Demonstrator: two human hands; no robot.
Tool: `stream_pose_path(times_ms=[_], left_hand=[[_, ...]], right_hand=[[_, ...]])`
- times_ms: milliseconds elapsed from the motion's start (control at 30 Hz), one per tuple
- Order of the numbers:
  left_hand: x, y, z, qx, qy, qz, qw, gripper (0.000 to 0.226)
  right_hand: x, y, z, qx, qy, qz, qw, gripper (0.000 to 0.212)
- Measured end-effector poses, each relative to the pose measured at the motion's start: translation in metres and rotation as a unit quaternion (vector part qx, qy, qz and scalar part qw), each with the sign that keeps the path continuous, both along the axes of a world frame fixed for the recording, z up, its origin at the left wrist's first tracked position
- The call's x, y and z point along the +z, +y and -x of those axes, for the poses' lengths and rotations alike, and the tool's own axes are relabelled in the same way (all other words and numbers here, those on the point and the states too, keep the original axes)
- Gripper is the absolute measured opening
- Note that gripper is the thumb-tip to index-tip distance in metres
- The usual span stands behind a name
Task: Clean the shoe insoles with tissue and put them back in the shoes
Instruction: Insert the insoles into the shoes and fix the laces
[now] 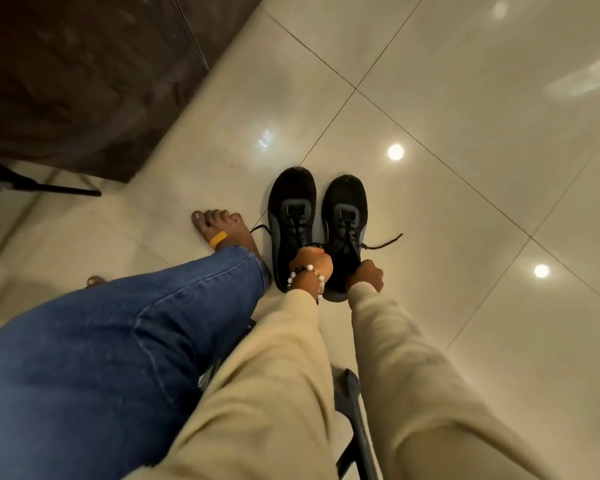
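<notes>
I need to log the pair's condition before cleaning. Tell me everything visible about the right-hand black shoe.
The right-hand shoe is black, suede-like, with a grey tongue patch and grey side trim. It stands upright on the glossy tiled floor, toe pointing away, close beside its twin. Its dark laces are undone, one end trailing rightward. The left hand grips its collar on the left, the right hand on the right. Its insole cannot be seen.

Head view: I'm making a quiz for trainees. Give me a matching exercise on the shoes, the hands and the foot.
Things:
1. left hand
2. right hand
3. left shoe
4. bare foot

States:
A. wears a yellow plaster
B. wears a bead bracelet
C. grips the right shoe at its outer side
D. stands beside the foot, untouched by either hand

Pairs: 1-B, 2-C, 3-D, 4-A
</notes>
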State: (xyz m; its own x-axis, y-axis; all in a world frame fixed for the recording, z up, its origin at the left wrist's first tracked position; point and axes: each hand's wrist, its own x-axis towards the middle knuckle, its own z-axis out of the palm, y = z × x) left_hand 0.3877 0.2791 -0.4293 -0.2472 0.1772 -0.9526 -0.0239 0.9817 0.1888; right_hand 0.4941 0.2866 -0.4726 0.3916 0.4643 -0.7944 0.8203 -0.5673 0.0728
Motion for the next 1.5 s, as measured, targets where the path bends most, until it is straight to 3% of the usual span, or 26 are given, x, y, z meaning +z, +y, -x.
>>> stream_pose_path(times_ms=[267,433,700,767,900,1267,1500], left_hand=[[0.081,0.024,0.010,-0.081,-0.012,-0.103,0.991,0.034],[0.148,0.034,0.034,-0.108,0.035,-0.184,0.976,0.031],[0.210,0.018,0.110,0.068,0.051,-0.274,0.958,0.018],[0.217,0.012,0.134,0.116,0.060,-0.308,0.943,0.018],[0.286,-0.020,0.174,0.194,0.103,-0.372,0.902,0.026],[0.298,-0.067,0.297,0.325,0.169,-0.407,0.837,0.019],[0.274,-0.059,0.341,0.325,0.180,-0.417,0.830,0.029]], right_hand=[[0.089,0.007,0.001,-0.019,0.040,-0.085,0.995,0.034],[0.165,0.015,0.012,-0.008,0.070,-0.191,0.979,0.032],[0.270,0.017,0.073,0.044,0.154,-0.308,0.938,0.023],[0.292,0.017,0.096,0.053,0.178,-0.323,0.928,0.022],[0.336,0.011,0.152,0.113,0.223,-0.349,0.903,0.023],[0.385,-0.011,0.293,0.226,0.304,-0.340,0.861,0.019],[0.366,0.006,0.350,0.272,0.300,-0.312,0.859,0.023]])
